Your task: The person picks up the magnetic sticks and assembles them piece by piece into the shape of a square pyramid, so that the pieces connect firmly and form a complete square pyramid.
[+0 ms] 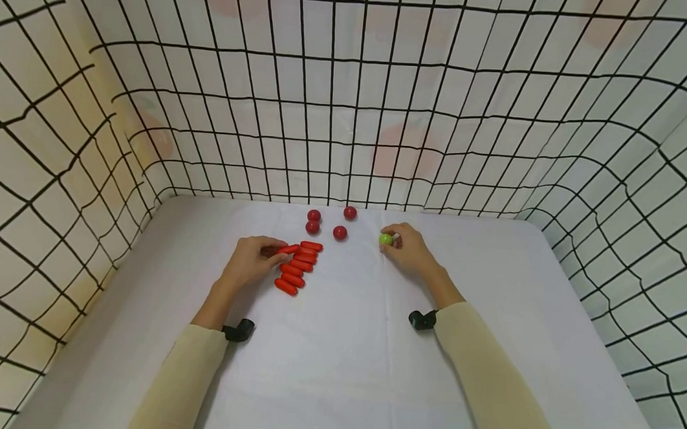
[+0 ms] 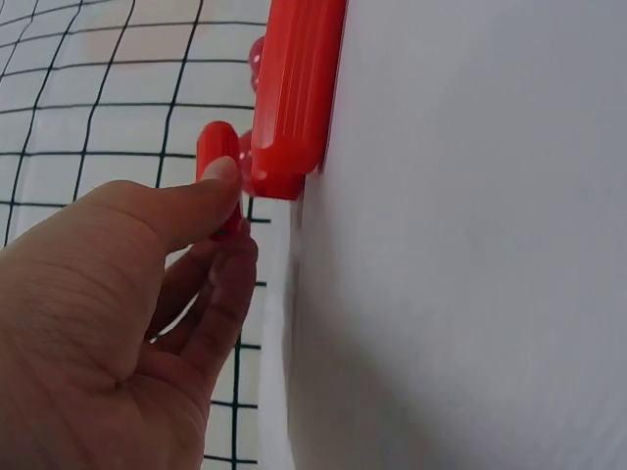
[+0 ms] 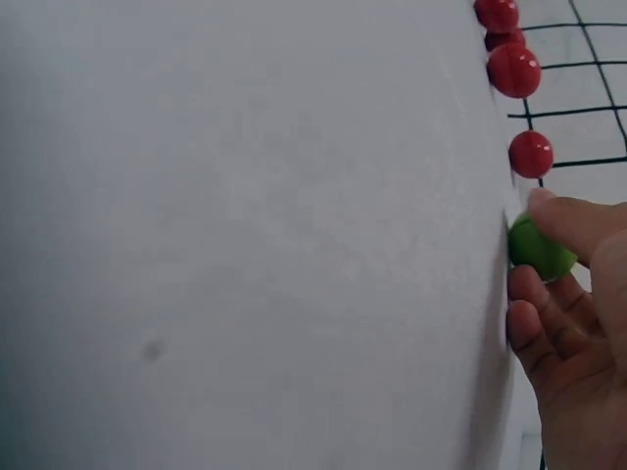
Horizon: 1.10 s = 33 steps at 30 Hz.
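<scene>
My left hand point(image 1: 250, 261) pinches a small red sausage-shaped piece point(image 1: 288, 249) between thumb and fingers; in the left wrist view this piece point(image 2: 215, 145) stands clear of the larger-looking red pieces beside it. Several matching red sausage-shaped pieces point(image 1: 301, 265) lie in a slanting row just right of that hand. To the right, my right hand point(image 1: 410, 247) holds a small green ball point(image 1: 385, 240) by its fingertips. The green ball point(image 3: 541, 247) appears at or close to the cloth in the right wrist view, with its far side covered by the fingers.
Several glossy dark red balls point(image 1: 340, 233) sit at the back of the white-covered table point(image 1: 324, 369), between the two hands. Black wire mesh point(image 1: 357, 105) walls rise at the back and along both sides. Dark wrist cameras point(image 1: 422, 320) are strapped near both sleeves.
</scene>
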Available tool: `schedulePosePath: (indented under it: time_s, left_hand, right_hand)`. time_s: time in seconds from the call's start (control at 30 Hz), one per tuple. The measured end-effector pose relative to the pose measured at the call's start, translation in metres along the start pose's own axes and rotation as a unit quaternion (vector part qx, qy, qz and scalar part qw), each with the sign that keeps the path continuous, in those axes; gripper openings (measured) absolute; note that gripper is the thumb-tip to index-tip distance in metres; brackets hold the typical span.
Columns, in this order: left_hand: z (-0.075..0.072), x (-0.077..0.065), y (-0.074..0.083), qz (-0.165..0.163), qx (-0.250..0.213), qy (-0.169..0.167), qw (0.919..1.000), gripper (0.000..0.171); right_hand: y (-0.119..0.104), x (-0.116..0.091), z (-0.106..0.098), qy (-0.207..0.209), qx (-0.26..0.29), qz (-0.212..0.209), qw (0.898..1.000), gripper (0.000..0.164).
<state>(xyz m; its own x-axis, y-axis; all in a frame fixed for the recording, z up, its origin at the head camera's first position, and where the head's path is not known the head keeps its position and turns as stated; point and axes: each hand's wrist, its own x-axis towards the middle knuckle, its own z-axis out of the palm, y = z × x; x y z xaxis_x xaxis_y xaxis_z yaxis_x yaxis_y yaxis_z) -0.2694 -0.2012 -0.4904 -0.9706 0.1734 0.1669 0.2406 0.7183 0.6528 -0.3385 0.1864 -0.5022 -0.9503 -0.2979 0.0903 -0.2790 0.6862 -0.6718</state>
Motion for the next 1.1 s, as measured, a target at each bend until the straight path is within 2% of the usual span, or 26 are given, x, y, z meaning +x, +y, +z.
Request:
schedulePosePath:
  time_s: [0.33, 0.47, 0.53, 0.7, 0.9, 1.1]
  left_hand:
    - [0.021, 0.001, 0.029, 0.009, -0.061, -0.009, 0.9981, 0.032]
    - [0.033, 0.002, 0.042, 0.024, -0.089, -0.027, 0.9953, 0.03]
    - [0.038, 0.003, 0.049, 0.038, -0.085, -0.031, 0.9952, 0.03]
    - [0.051, 0.008, 0.063, 0.066, -0.051, -0.023, 0.9963, 0.028]
    - [0.066, 0.015, 0.076, 0.071, -0.054, -0.037, 0.9953, 0.025]
    - [0.078, 0.017, 0.085, 0.068, -0.052, -0.05, 0.9951, 0.028]
  right_hand:
    - [-0.002, -0.048, -0.006, -0.012, 0.037, 0.001, 0.999, 0.038]
    - [0.003, -0.061, -0.004, -0.007, 0.056, 0.004, 0.998, 0.035]
    - [0.004, -0.066, -0.002, -0.001, 0.07, 0.005, 0.998, 0.035]
    - [0.0, -0.073, 0.004, 0.012, 0.097, -0.006, 0.995, 0.042]
    - [-0.008, -0.075, 0.014, 0.013, 0.106, -0.009, 0.994, 0.031]
    - [-0.012, -0.072, 0.019, 0.019, 0.124, -0.011, 0.992, 0.032]
